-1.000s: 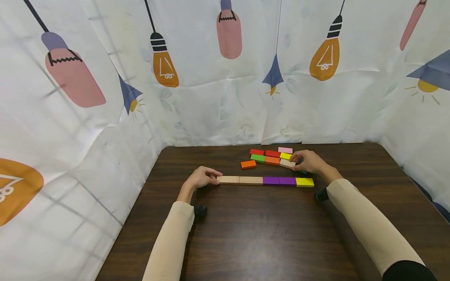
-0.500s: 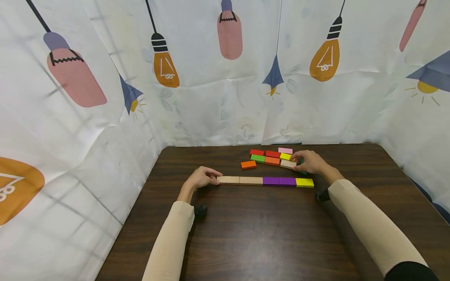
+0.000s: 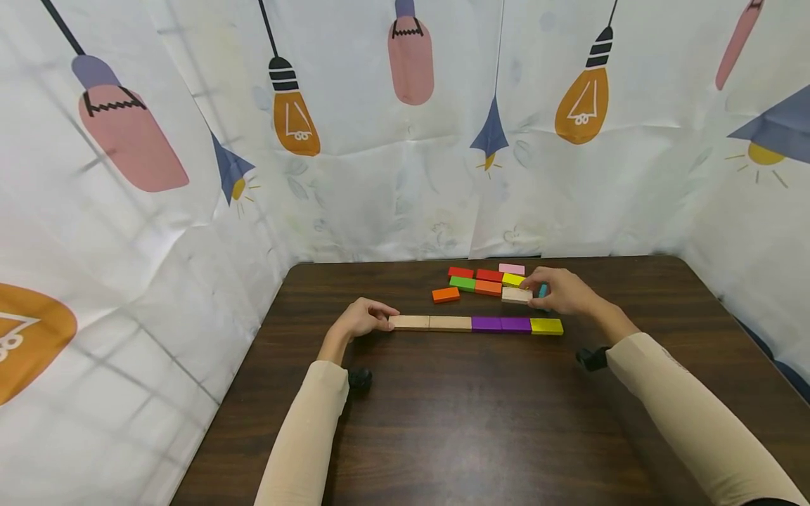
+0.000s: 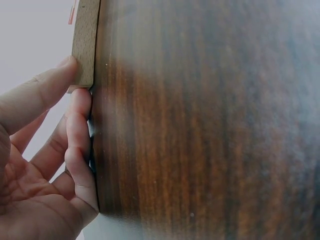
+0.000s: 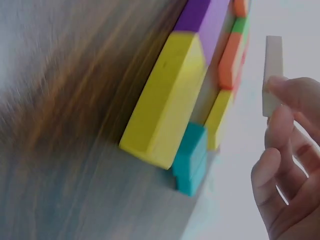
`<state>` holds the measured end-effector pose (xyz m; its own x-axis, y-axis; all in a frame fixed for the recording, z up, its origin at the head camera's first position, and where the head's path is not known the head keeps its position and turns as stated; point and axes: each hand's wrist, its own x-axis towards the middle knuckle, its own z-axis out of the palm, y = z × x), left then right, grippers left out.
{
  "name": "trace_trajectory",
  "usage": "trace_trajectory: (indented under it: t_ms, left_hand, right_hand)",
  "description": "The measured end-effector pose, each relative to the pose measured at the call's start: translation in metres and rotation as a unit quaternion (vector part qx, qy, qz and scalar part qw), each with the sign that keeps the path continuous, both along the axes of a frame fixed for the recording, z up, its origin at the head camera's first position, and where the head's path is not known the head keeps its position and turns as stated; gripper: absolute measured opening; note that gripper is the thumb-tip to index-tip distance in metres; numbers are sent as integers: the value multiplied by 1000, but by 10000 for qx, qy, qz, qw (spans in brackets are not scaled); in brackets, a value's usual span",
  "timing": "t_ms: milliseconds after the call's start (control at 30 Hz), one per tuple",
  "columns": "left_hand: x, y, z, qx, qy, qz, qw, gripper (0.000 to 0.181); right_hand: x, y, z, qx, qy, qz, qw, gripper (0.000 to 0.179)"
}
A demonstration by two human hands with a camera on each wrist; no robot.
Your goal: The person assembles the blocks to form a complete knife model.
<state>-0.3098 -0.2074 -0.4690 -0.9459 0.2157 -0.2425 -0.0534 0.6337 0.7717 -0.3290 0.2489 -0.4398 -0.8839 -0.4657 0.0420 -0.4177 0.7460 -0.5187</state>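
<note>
A row of blocks lies across the table: two plain wooden blocks, two purple blocks (image 3: 501, 324) and a yellow block (image 3: 547, 327) at the right end. My left hand (image 3: 363, 318) holds the left end of the leftmost wooden block (image 4: 86, 42), fingertips at its top edge and end face. Behind the row, my right hand (image 3: 565, 292) pinches another plain wooden block (image 5: 273, 62) between thumb and fingers. This block is raised above the table in the right wrist view. Teal blocks (image 5: 190, 157) lie beyond the yellow end, partly hidden by the right hand in the head view.
Beyond the row lie red blocks (image 3: 460, 273), a green block (image 3: 463, 284), orange blocks (image 3: 446, 295), a small yellow block (image 3: 513, 280) and a pink block (image 3: 511, 268). A printed curtain (image 3: 354, 204) hangs behind the dark wood table (image 3: 443, 422).
The right hand has shifted slightly right, and more of the wooden block between its fingertips and of the teal behind them shows. The left hand and the row stay put.
</note>
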Motion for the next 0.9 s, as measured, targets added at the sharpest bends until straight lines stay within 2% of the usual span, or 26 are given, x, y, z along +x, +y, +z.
trace_trajectory:
  t_ms: [167, 333, 433, 600, 900]
  left_hand:
    - [0, -2, 0, -39, 33, -37, 10000, 27]
    - [0, -2, 2, -41, 76, -42, 10000, 28]
    - [0, -2, 1, -8, 77, -39, 10000, 28]
    - [-1, -2, 0, 57, 90, -62, 9999, 28]
    - [0, 0, 1, 56, 67, -30, 10000, 28]
  right_hand:
    - [19, -16, 0, -148, -23, 366, 9992, 28]
    - [32, -37, -14, 37, 289, 868, 9958, 26]
    - [38, -51, -22, 244, 278, 1041, 9939, 24]
    - [44, -68, -27, 351, 97, 979, 9945, 23]
    - [46, -84, -31, 454, 130, 780, 9958, 23]
